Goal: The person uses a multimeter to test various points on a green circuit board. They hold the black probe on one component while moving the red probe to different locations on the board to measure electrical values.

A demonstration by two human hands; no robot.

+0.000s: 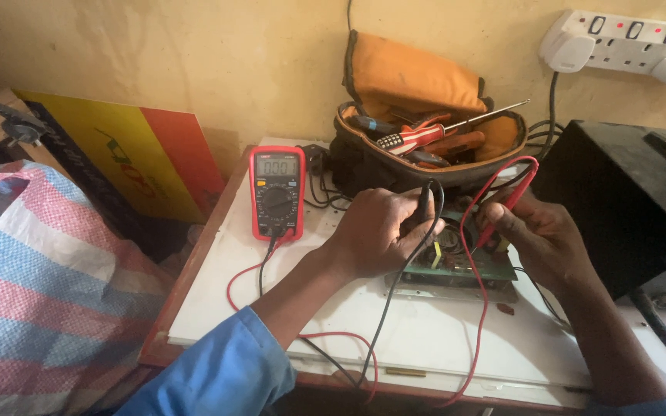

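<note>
1. Left hand (379, 231) curled closed around a slim black plastic test probe (424, 202), tip pointing down toward the green printed circuit board (464, 266) just below its fingers.
2. Right hand (537, 235) pinched closed on a slim red plastic test probe (512, 202), held at a slant; its tip meets the same board between the two hands.
3. Board lies flat on the white tabletop (425, 323), partly hidden under both hands; its components are too small to tell apart.
4. Black lead (383, 316) runs from the left hand down toward the near tabletop edge; red lead (481, 323) loops over the right hand and drops beside it, crossing the board.
5. Red-cased digital multimeter with grey screen and black dial (277, 192) lies flat, left of the left hand and just apart from it; both leads end at its lower edge.
6. Beyond both hands, against the wall: open black-and-orange fabric tool pouch (418, 123), with a red-and-black-handled screwdriver (433, 135) lying across its mouth.
7. Right of the right hand: dark metal box (618, 192), close by.
8. Above it on the wall, a white multi-socket power strip (626, 38).
9. Far left of the left hand: striped pink-blue-white woven sack (48, 293).
</note>
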